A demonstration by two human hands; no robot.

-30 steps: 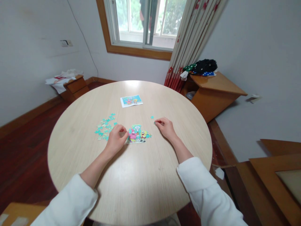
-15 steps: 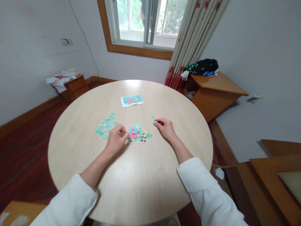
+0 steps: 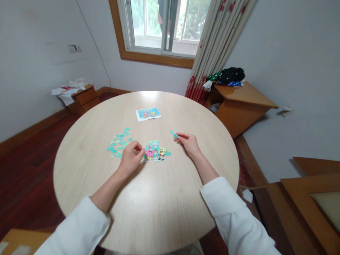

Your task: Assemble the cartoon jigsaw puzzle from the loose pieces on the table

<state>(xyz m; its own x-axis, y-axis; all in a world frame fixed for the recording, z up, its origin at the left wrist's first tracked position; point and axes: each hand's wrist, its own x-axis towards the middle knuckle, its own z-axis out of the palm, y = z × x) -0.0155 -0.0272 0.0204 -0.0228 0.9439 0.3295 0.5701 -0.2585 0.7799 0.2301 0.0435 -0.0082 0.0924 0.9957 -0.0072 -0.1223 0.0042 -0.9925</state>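
A partly joined jigsaw puzzle (image 3: 155, 153) with pink and yellow cartoon figures lies near the middle of the table. My left hand (image 3: 132, 155) is closed in a pinch at the puzzle's left edge; whatever is between its fingertips is too small to make out. To the right of the puzzle, my right hand (image 3: 188, 142) pinches a teal jigsaw piece (image 3: 175, 135) between thumb and fingers. Just beyond that piece lies another teal piece (image 3: 171, 132). Several loose teal and pale pieces (image 3: 117, 143) are scattered to the left, partly behind my left hand.
A printed picture card (image 3: 148, 114) rests farther back on the round wooden table (image 3: 148, 205). Beyond the table's right rim stands a wooden cabinet (image 3: 239, 106) with cloths (image 3: 231, 75) on it. A small wooden stand (image 3: 86, 97) is at the back left.
My right hand has raised its jigsaw piece slightly, and more of the piece shows now. My left hand stays almost still at the puzzle's left edge.
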